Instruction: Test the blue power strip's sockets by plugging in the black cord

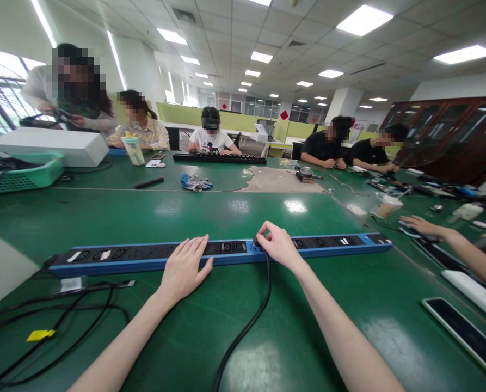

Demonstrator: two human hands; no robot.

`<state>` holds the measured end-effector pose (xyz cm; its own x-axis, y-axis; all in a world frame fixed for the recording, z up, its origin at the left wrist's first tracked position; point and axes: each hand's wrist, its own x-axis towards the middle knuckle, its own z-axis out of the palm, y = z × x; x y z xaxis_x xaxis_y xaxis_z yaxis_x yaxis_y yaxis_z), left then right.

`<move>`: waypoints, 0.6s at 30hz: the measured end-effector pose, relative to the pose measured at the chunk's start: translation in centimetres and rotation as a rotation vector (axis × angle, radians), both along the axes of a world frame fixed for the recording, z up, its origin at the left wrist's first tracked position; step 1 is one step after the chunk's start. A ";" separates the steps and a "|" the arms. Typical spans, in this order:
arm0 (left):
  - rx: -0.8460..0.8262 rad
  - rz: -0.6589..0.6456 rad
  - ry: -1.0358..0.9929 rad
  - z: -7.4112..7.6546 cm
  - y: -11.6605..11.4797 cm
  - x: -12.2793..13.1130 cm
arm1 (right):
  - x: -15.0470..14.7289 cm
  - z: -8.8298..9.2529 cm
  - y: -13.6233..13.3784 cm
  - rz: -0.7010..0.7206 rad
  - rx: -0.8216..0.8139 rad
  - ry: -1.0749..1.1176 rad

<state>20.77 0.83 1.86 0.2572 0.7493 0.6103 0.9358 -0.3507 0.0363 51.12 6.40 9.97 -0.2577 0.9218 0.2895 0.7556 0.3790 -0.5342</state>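
Head view: left hand [184,267] rests flat, fingers extended, on power strip [145,254], likely steadying it; right hand [279,246] pinches black plug [257,241] at its sockets.

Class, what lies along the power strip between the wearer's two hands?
In the head view, black sockets and a blue section lie between left hand and right hand.

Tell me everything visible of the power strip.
The power strip is long and narrow, its blue casing apparently metal, its black top carrying a row of sockets and pale labels. It lies flat, sockets up, across the green table. The left hand rests on it; the right hand holds a black plug at a blue section, seating unclear.
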 end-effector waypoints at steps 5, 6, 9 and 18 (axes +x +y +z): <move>0.007 0.002 0.023 0.0 0.1 -0.1 | -2.0 -0.1 -0.2 -0.133 0.018 -0.228; 0.008 0.001 0.025 0.1 0.1 -0.1 | -2.2 0.0 -0.4 -0.147 0.024 -0.265; 0.018 -0.004 0.023 0.1 0.1 0.0 | -2.3 0.4 -0.9 -0.148 0.033 -0.335; 0.007 0.005 0.026 -0.2 0.2 0.1 | -2.1 0.3 -0.6 -0.107 -0.011 -0.248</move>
